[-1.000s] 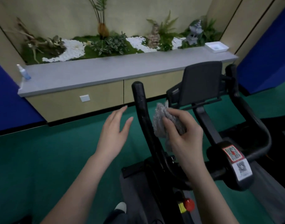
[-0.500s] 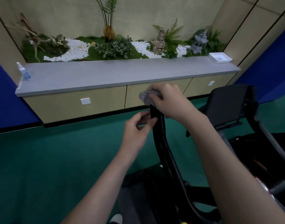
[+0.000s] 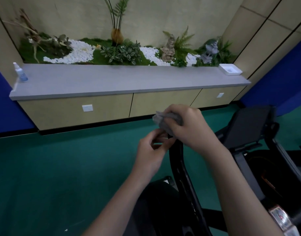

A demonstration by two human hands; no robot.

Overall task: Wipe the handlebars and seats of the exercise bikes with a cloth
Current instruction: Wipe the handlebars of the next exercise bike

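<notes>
Clutching cloth atop handlebar, right hand; left hand fingers pinch below.

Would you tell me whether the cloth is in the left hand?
No, the right hand grips the cloth at the top of the handlebar.

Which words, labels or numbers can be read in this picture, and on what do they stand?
No text can be read here.
Sticker on the exercise bike, bottom right: print too blurred to read.
Orange marks on the bike's body: too blurred to read.
Spray bottle on the counter: too small to read.
</notes>
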